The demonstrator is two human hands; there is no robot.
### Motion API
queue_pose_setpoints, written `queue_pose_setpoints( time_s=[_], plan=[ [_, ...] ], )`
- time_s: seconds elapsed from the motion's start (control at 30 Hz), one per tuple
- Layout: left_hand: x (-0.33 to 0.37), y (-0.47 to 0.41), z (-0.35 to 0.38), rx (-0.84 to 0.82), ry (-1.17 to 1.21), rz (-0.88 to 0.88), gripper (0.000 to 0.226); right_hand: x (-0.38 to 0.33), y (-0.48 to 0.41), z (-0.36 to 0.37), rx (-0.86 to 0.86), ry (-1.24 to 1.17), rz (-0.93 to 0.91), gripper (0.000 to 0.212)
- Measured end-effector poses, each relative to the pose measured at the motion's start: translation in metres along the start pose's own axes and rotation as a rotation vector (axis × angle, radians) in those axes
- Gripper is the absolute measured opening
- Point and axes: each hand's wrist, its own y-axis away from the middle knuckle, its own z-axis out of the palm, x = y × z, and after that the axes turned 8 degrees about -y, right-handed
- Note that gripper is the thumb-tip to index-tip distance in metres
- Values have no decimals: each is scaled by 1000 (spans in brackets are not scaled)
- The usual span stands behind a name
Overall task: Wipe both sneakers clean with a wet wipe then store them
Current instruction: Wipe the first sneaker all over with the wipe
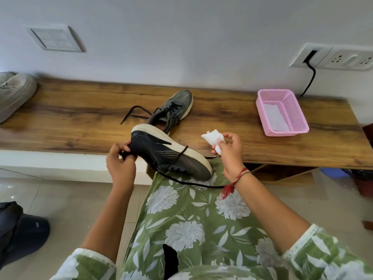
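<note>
My left hand [120, 159] grips the heel of a dark grey sneaker [161, 153] turned sole-up, its cream sole facing away and its toe resting on my lap. Loose black laces trail from it. My right hand [229, 147] pinches a crumpled white wet wipe [213, 138] just right of the shoe, not touching it. The second sneaker [173, 110] sits upright on the wooden shelf [80, 118] behind the first, its lace spread to the left.
A pink mesh basket [282, 113] with a white sheet inside stands on the shelf's right part. A pale grey shoe [14, 93] lies at the shelf's far left. A dark shoe [22, 229] is on the tiled floor. Wall sockets [333, 57] and a black cable hang at right.
</note>
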Motion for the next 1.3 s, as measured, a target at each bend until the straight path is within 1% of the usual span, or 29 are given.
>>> queue_pose_setpoints(
  time_s=[0.07,0.2,0.3,0.4,0.47,0.53,0.63,0.73,0.83,0.93,1.0,1.03,1.07,1.13,1.17,1.2,1.23,1.27,1.3],
  plan=[
    [-1,3,0,18,184,-98,44,1,3,1,-52,39,-29,21],
    [2,6,2,-55,327,-124,45,0,20,14,-190,146,-158,27],
    [15,6,9,-136,421,-111,44,-9,29,24,-250,234,-330,27],
    [26,3,18,-214,497,-119,41,-26,29,27,-253,291,-507,24],
    [29,2,21,-284,565,-155,42,-35,27,27,-243,345,-634,23],
    [32,5,24,-360,596,-202,39,-36,29,29,-273,401,-727,21],
    [41,12,26,-457,544,-197,34,-28,38,30,-360,492,-876,23],
    [51,15,25,-527,402,-72,33,-30,44,30,-400,525,-1015,25],
    [61,21,25,-594,218,44,31,-35,36,32,-361,578,-1009,27],
    [67,22,24,-662,170,90,34,-34,30,28,-360,628,-992,26],
    [71,22,23,-702,151,113,23,-35,30,25,-358,621,-994,26],
    [73,24,24,-697,136,120,21,-37,30,24,-359,608,-996,26],
    [75,29,26,-642,96,127,29,-38,30,23,-364,589,-994,25],
    [76,39,35,-417,-67,153,44,-42,31,21,-369,523,-937,24],
    [78,46,40,-298,-153,180,44,-46,30,20,-357,486,-872,24],
    [80,51,44,-219,-207,213,41,-52,29,21,-331,457,-807,25],
    [83,56,48,-199,-218,237,39,-58,28,21,-294,439,-772,26],
    [85,59,50,-212,-218,255,39,-67,26,23,-263,433,-780,26],
    [88,61,53,-228,-227,274,39,-77,25,25,-261,438,-825,27]
  ],
)
